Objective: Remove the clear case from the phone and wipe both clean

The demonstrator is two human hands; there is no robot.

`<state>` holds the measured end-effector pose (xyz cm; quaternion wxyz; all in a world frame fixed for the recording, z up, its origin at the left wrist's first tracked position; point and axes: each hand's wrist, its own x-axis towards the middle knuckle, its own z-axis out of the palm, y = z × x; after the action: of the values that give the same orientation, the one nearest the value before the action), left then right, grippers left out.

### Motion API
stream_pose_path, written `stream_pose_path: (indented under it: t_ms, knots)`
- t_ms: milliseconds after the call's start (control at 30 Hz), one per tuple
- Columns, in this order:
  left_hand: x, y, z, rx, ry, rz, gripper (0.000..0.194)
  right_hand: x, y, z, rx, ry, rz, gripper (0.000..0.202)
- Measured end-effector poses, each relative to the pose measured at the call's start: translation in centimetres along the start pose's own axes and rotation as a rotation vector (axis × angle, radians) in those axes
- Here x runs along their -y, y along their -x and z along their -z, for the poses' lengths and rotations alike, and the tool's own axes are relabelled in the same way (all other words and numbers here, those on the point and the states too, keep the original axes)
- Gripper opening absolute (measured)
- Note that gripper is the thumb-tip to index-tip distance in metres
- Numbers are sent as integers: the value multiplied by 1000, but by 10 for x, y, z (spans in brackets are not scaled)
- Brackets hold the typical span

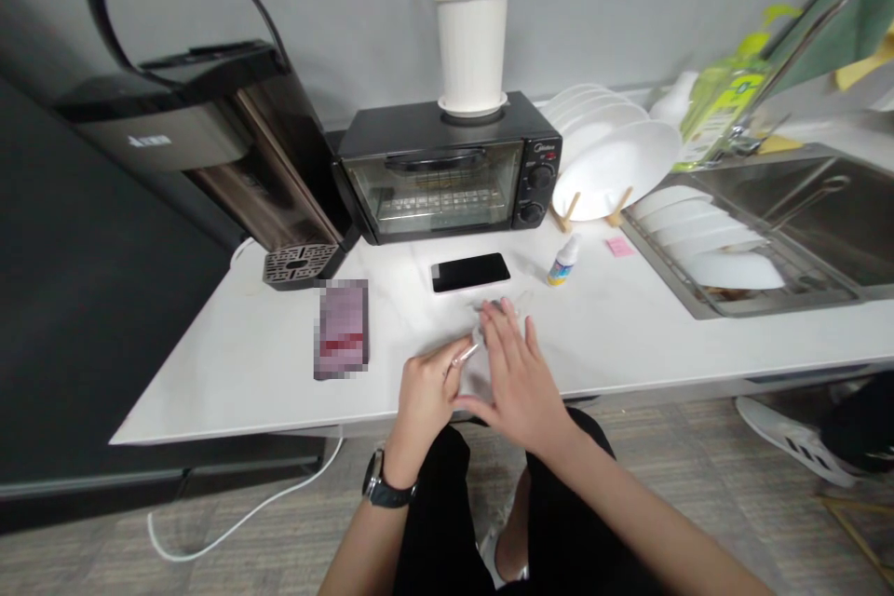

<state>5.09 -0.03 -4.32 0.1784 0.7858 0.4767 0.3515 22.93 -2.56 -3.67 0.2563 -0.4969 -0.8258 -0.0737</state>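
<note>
Near the counter's front edge, my left hand (431,388), with a black watch on its wrist, is closed around a clear, thin item (467,353) that looks like plastic. My right hand (518,374) lies over the far end of that item, its fingers stretched forward and its thumb reaching toward my left hand. What exactly the item is cannot be made out. Just beyond my hands a black phone (470,273) lies flat. A small spray bottle (564,261) stands upright to its right. To the left lies a blurred purple object (342,331).
Behind stands a toaster oven (440,186) with a white utensil cup (473,51) on top. A tall dispenser (258,158) is at the left. White plates (618,163), a pink note (619,247) and a sink (824,205) are on the right. A person's shoe (796,440) shows below.
</note>
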Motion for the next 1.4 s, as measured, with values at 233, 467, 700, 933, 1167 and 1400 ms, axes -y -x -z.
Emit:
stream_pose_path:
  t_ms: [233, 467, 700, 933, 1167, 1400]
  knots:
    - [0, -1, 1, 1, 4, -1, 30, -4, 1, 0, 23, 5, 39, 89]
    - [0, 0, 0, 4, 45, 5, 32, -12, -5, 4, 10, 3, -63, 94]
    - [2, 0, 1, -2, -30, -19, 30, 9, 3, 2, 62, -55, 110, 84]
    - [-2, 0, 0, -11, 99, -3, 35, -30, -9, 6, -7, 15, -102, 92]
    - [2, 0, 2, 9, -48, -34, 30, 30, 6, 0, 73, -87, 159, 92]
    - [-1, 1, -2, 2, 128, -3, 38, -46, -9, 9, -2, 42, -97, 89]
